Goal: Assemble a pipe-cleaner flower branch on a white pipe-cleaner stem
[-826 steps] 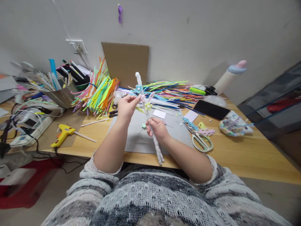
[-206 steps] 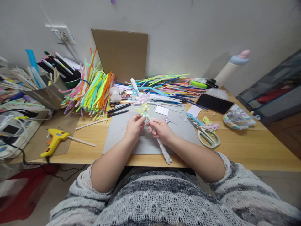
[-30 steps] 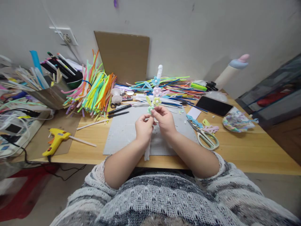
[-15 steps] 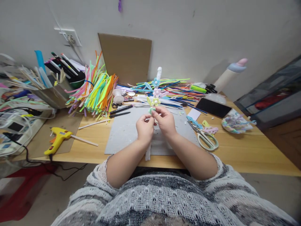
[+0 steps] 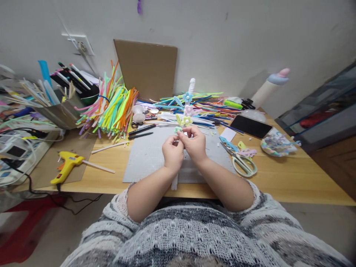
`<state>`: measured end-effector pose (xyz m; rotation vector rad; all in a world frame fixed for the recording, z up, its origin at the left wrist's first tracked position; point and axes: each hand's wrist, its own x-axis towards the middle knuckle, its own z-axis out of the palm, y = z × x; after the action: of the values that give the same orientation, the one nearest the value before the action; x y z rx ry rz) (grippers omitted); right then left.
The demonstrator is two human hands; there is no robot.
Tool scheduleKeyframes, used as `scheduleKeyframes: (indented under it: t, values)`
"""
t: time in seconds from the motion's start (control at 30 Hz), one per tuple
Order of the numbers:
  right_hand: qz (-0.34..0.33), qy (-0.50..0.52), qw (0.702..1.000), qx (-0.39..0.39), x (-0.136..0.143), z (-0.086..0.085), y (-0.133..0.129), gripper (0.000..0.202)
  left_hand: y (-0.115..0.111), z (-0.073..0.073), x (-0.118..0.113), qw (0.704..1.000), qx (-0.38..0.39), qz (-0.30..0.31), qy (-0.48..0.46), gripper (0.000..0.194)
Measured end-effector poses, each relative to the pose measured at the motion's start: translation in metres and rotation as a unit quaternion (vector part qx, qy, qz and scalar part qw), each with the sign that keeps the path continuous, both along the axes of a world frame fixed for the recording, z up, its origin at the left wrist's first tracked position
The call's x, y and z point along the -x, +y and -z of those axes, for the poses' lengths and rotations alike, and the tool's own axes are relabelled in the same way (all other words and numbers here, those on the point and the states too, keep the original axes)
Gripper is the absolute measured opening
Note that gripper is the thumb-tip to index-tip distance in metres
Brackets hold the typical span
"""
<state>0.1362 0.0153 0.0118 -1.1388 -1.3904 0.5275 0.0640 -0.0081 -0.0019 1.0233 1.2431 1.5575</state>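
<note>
A white fuzzy stem (image 5: 191,86) rises above my hands, tilted slightly right, carrying a blue flower (image 5: 187,97), a pink flower (image 5: 188,110) and a yellow flower (image 5: 187,121). My right hand (image 5: 194,142) is closed around its lower part, fingertips at a mint green flower (image 5: 177,130). My left hand (image 5: 172,151) is closed too, its fingers pinched on the lower stem and meeting the right fingertips. White strands (image 5: 174,182) hang below the hands over the grey mat (image 5: 144,159).
Scissors (image 5: 244,165) and a phone (image 5: 251,126) lie at the right. A yellow glue gun (image 5: 66,167) rests at the left, with a bundle of pipe cleaners (image 5: 111,111) behind it. Pens (image 5: 142,130) lie at the mat's back left corner.
The flower stem has tilted a little to the right at its top. The mint green flower sits slightly further left at my fingertips. The whole view has shifted slightly.
</note>
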Motion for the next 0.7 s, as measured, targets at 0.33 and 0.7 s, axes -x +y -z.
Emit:
scheduleKeyframes:
  t: [0.33,0.7]
  values:
    - [-0.029,0.118,0.993,-0.003,-0.004,0.005,0.008,0.023,0.004,0.002,0.002,0.998,0.051,0.005,-0.027,0.016]
    - [-0.065,0.199,0.973,0.096,-0.012,0.003,0.028,0.031,0.004,0.008,-0.004,0.995,0.065,0.044,-0.062,0.014]
